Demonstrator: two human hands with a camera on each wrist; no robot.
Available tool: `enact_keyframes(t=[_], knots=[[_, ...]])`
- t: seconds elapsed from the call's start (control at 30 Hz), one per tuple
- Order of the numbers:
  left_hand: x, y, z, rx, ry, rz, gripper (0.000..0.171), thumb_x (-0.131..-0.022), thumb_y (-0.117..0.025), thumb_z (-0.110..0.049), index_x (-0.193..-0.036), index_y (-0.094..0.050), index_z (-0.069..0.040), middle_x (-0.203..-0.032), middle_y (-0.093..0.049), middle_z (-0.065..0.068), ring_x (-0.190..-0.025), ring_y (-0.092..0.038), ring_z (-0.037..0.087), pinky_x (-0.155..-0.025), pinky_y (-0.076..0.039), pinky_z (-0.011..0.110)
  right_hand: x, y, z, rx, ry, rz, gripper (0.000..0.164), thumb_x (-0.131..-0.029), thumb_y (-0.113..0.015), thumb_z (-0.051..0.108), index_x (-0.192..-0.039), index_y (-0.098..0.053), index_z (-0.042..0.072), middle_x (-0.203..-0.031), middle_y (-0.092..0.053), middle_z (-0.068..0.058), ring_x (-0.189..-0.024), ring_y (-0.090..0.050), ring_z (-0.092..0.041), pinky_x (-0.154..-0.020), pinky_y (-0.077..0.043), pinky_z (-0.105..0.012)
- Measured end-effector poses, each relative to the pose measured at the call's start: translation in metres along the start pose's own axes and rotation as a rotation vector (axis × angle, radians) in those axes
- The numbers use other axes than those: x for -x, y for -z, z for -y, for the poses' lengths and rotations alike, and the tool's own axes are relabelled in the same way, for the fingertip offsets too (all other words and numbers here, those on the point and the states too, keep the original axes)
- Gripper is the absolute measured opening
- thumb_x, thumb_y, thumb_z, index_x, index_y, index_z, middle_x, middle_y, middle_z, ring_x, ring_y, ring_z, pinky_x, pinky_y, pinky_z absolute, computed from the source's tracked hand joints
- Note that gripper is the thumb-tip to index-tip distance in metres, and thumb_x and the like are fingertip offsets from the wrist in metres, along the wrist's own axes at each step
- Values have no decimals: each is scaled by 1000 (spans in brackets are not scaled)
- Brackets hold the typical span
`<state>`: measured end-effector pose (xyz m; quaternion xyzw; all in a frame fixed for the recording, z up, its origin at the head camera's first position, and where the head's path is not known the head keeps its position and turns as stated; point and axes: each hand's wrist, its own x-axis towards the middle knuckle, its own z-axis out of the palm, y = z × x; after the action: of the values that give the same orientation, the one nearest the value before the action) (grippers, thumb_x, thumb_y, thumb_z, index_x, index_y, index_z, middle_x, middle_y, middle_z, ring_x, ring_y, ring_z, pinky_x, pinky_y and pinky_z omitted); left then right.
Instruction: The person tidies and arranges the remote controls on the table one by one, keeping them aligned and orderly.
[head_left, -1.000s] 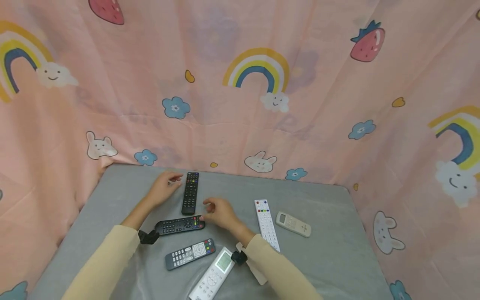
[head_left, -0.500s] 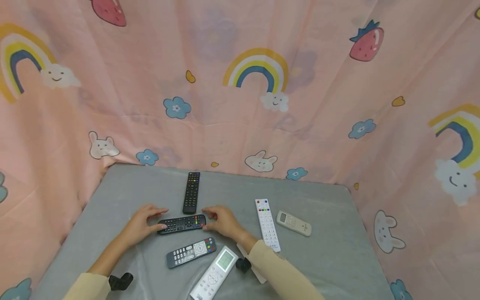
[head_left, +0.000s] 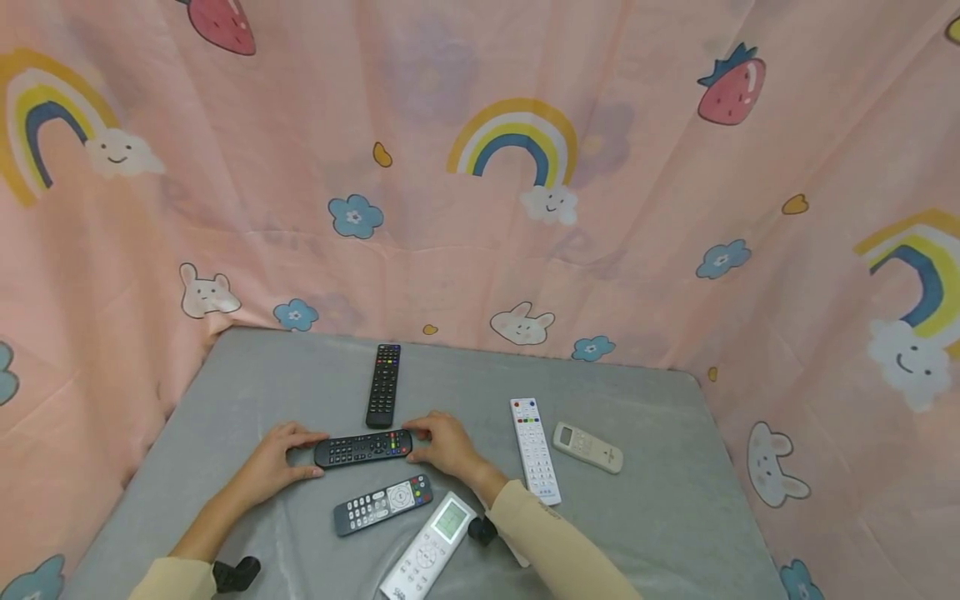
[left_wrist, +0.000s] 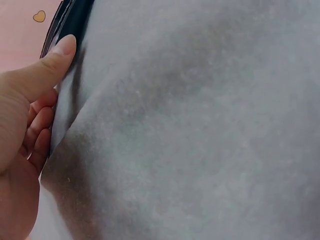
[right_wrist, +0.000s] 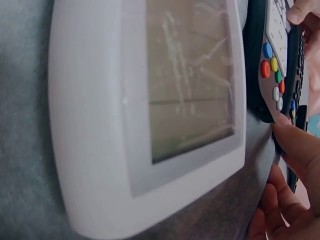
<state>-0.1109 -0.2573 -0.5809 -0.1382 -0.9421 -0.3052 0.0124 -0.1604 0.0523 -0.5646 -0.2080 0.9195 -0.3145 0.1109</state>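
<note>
A black remote control (head_left: 363,448) with coloured buttons at its right end lies crosswise on the grey-covered table. My left hand (head_left: 272,463) holds its left end between thumb and fingers; in the left wrist view the thumb (left_wrist: 62,52) rests along its dark side. At the other end, my right hand (head_left: 448,447) pinches the corners with thumb and fingers. A second black remote (head_left: 383,385) stands lengthwise just beyond. Nearer lies a dark grey remote (head_left: 382,505) with white keys, which partly hides the held one in the right wrist view.
A large white remote with a screen (head_left: 427,550) lies in front, close to my right wrist. Another pale item (head_left: 517,557) is mostly under the right sleeve. Farther right are a white remote (head_left: 536,450) and a beige one (head_left: 588,447). A pink patterned curtain (head_left: 420,275) hangs behind.
My left hand has come back from beside the far black remote to the left end of the crosswise one, now round it. The right hand has stayed at the right end, fingers spread slightly.
</note>
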Motion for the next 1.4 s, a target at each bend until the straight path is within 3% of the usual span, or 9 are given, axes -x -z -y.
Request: enact_keyframes(t=[0.4, 0.5, 0.73, 0.87, 1.03, 1.13, 1.4], knots=[[-1, -1, -3, 3, 26, -6, 54, -68, -88, -25, -119, -73, -17, -101, -65, -3, -95, -54, 16, -80, -45, 36, -1, -1, 2, 61, -2, -15, 51, -73, -87, 27, -120, -72, 20, -81, -59, 2, -74, -42, -7, -69, -34, -19], [-3, 2, -7, 14, 27, -2, 53, -70, -88, -25, -120, -72, -16, -100, -65, -3, -95, -54, 16, -81, -46, 36, -1, 2, 1, 4, 14, -16, 51, -73, -86, 24, -121, -71, 17, -84, -62, 0, -75, -46, -7, -70, -37, -19], [-11, 10, -24, 66, -35, -59, 52, -68, -88, -20, -117, -73, -10, -91, -67, -3, -85, -58, 13, -77, -51, 34, 0, 23, 0, -315, 19, 6, 52, -78, -81, 7, -128, -64, 2, -94, -71, -14, -80, -60, -13, -68, -48, -17], [-13, 8, -32, 156, 12, -11, 51, -72, -86, -18, -118, -70, -3, -87, -68, -1, -78, -59, 4, -70, -54, 26, 2, 32, -4, -417, 12, 20, 51, -81, -78, 4, -130, -62, -1, -95, -71, -19, -80, -64, -12, -67, -50, -16], [-15, 3, -42, 228, 75, 17, 51, -77, -83, -20, -122, -68, -1, -89, -72, 3, -76, -63, -2, -69, -55, 21, 1, 40, -11, -490, -74, 16, 49, -84, -76, 8, -131, -62, 3, -99, -72, -19, -79, -63, -6, -68, -50, -18], [-18, 0, -47, 261, 66, 15, 49, -79, -81, -19, -122, -68, -1, -91, -74, 4, -77, -65, 1, -70, -57, 22, 0, 46, -15, -510, -111, 0, 47, -86, -75, 10, -131, -62, 4, -101, -72, -19, -79, -63, -5, -69, -50, -19], [-24, -9, -61, 350, 56, -3, 44, -79, -81, -17, -118, -69, 0, -89, -74, 4, -78, -65, 0, -73, -57, 23, -6, 61, -29, -509, -111, -51, 39, -89, -73, 15, -125, -66, 4, -104, -75, -18, -85, -68, -8, -78, -52, -22]])
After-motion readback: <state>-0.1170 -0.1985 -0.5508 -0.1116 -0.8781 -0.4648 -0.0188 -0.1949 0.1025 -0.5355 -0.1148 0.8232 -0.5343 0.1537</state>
